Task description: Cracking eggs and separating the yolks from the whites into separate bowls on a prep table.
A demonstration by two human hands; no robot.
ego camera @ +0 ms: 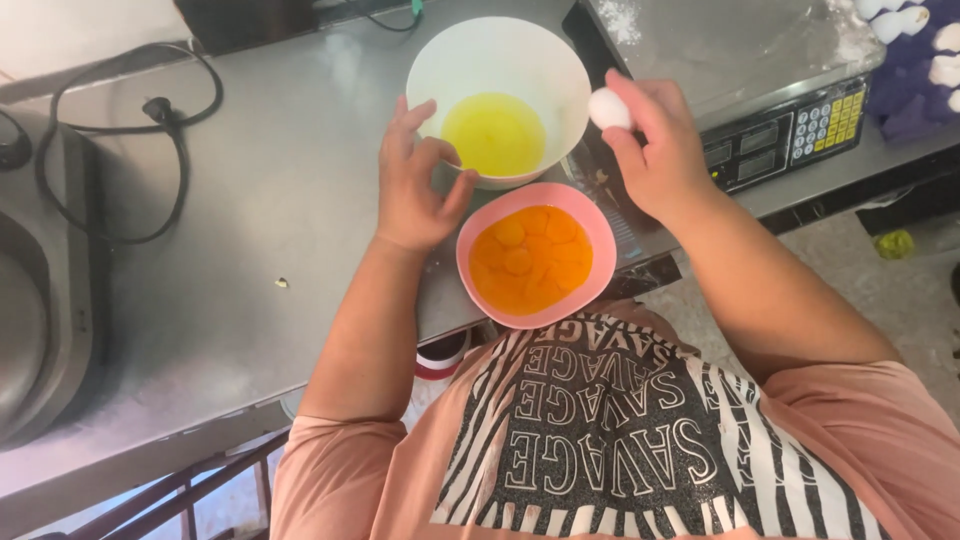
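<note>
My right hand (655,150) holds a white egg (608,108) between thumb and fingers, just right of the white bowl (540,55), which has clear yellowish egg white in its bottom. My left hand (415,180) hovers empty, fingers loosely curled, beside the white bowl's left rim and just above-left of the pink bowl (598,262). The pink bowl sits at the counter's front edge and holds several orange yolks.
A steel counter (270,230) carries a black cable and plug (160,110) at the left, and a grey round appliance (35,300) at the far left. A weighing scale with a keypad (790,125) stands at the right. A purple egg tray (920,60) lies far right.
</note>
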